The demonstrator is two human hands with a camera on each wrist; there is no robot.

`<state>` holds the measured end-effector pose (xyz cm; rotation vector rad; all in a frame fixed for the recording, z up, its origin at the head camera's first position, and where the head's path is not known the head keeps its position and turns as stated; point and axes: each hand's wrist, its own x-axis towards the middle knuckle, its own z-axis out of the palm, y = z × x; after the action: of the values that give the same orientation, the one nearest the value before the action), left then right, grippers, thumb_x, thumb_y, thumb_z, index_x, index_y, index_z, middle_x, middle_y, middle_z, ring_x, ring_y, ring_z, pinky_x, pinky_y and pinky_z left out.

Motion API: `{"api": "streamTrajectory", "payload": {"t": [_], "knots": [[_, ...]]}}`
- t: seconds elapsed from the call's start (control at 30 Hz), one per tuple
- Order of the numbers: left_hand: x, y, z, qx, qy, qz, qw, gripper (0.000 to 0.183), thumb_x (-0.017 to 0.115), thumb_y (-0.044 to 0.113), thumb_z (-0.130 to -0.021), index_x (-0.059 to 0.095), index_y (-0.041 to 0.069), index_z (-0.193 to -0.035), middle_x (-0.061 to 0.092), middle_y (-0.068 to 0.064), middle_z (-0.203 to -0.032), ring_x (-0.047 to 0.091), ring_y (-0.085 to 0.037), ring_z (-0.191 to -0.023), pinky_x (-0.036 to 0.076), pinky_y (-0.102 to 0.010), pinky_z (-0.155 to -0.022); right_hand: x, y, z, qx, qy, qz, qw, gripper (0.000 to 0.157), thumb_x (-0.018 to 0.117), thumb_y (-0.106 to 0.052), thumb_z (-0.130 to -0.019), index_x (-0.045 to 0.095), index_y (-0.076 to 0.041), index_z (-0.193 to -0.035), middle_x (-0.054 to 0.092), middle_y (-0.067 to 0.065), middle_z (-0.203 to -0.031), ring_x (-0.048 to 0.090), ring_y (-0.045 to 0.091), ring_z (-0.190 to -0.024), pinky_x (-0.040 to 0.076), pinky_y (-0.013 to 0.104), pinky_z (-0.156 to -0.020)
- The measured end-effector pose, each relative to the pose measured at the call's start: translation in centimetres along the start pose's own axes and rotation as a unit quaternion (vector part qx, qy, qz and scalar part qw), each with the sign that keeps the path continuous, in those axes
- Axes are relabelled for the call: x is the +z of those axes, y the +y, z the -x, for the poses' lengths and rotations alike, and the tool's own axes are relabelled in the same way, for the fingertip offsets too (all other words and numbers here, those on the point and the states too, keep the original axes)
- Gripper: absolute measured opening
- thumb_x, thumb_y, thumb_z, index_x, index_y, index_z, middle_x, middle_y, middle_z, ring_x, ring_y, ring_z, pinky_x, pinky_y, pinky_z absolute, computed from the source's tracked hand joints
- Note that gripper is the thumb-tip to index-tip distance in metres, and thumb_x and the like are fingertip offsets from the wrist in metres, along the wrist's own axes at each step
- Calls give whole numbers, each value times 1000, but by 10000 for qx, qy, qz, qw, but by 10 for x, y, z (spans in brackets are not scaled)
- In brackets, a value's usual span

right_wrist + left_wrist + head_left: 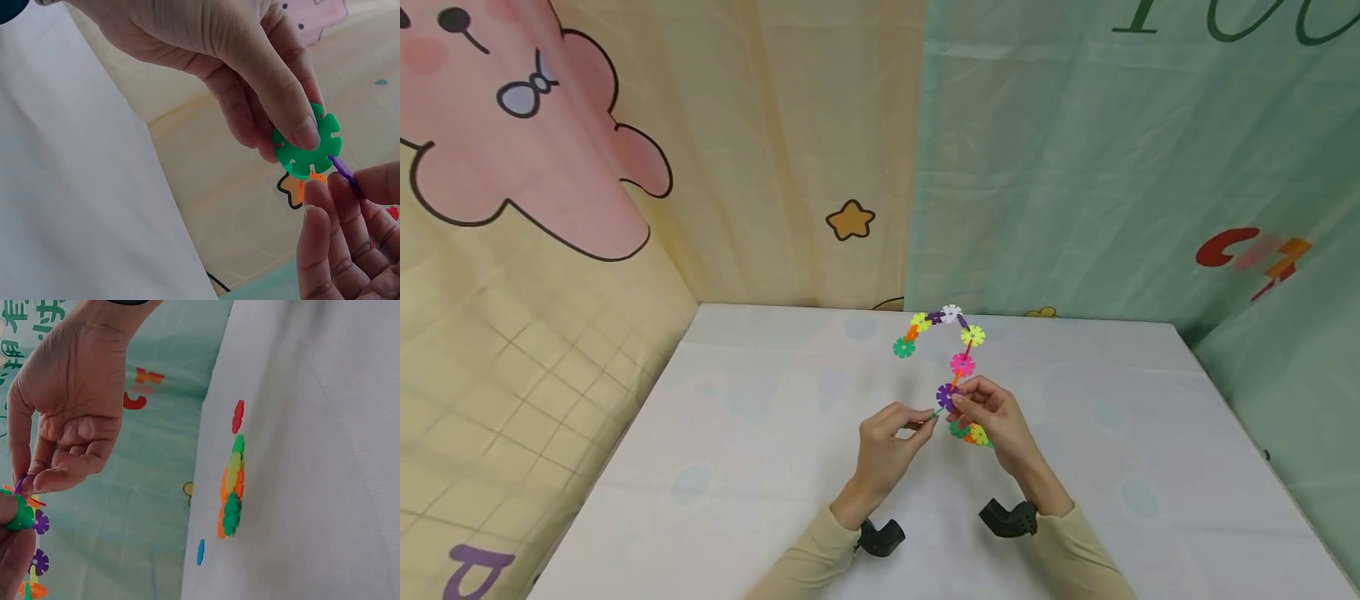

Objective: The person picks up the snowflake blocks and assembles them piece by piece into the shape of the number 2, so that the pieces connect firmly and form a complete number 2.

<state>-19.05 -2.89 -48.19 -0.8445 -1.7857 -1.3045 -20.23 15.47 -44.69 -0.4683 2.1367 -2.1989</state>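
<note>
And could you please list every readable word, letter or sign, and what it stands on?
"C": red letter on the green curtain.
Orange mark beside it: unclear.
Green lettering above: cut off, unreadable.
Same curtain, left wrist view: green characters, unreadable.
Purple letter, yellow curtain: cut off, unclear.
Discs: no readable text.

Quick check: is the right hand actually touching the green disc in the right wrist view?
Touching. The right wrist view shows the right hand with its thumb lying on the face of the green disc.
</note>
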Motion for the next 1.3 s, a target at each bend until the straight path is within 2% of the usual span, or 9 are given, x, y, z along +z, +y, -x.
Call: {"api": "streamTrajectory", "payload": {"t": [0.13,0.27,0.57,0.7,0.9,1.0,1.1,1.2,1.3], "knots": [[3,0,0,-112,46,-95,9999,22,78,-10,-69,72,1,-86,67,-4,-75,65,-11,-66,52,-16,-62,3,0,1,76,140,47,9999,19,63,-8,-92,54,9,-96,64,9,-82,65,20,-72,55,29,-65],[6,3,1,-82,190,-62,9998,21,78,-12,-69,71,0,-85,67,-6,-75,66,-11,-65,53,-17,-62,6,-1,2,90,230,4,9997,19,64,-6,-91,53,10,-92,64,11,-78,64,21,-68,56,30,-65],[15,6,-2,81,653,-80,9978,22,78,-17,-64,69,-4,-80,65,-10,-71,65,-17,-62,53,-17,-61,4,-4,-3,-160,-63,-324,9993,14,63,-1,-90,52,8,-86,64,8,-74,65,18,-64,56,31,-65],[18,3,0,151,719,-75,9973,25,78,-21,-60,67,-6,-76,63,-12,-68,64,-20,-59,53,-18,-59,4,-5,-3,145,-49,-245,9996,14,64,-3,-90,53,6,-88,64,10,-76,65,19,-66,56,32,-68],[21,1,1,104,725,-91,9973,25,77,-21,-62,68,-4,-79,63,-10,-71,65,-19,-63,53,-18,-63,8,-2,2,598,298,111,9977,25,66,-13,-90,54,6,-101,64,15,-91,67,28,-83,52,45,-81],[22,0,3,10,766,-212,9968,24,77,-18,-64,69,-2,-80,64,-7,-73,65,-17,-67,53,-18,-65,12,0,3,690,376,-14,9969,32,70,-14,-88,51,5,-105,66,17,-97,67,31,-88,51,46,-84],[25,-3,6,12,818,-274,9963,25,77,-18,-63,70,0,-79,64,-6,-73,65,-17,-67,53,-18,-66,14,1,5,807,455,-175,9955,37,74,-12,-84,49,5,-106,68,18,-97,68,28,-85,52,42,-83],[29,-5,8,-49,797,-86,9968,25,77,-19,-63,69,-2,-78,64,-9,-74,64,-19,-68,53,-20,-65,14,2,6,902,596,-265,9938,36,75,-12,-83,50,6,-103,69,16,-94,68,25,-83,52,41,-82],[31,-6,8,-361,726,338,9961,21,79,-16,-65,69,-4,-79,65,-12,-77,64,-21,-70,54,-23,-63,11,2,8,936,660,-270,9930,34,74,-13,-84,52,5,-101,70,14,-95,68,24,-84,52,40,-83]]}}
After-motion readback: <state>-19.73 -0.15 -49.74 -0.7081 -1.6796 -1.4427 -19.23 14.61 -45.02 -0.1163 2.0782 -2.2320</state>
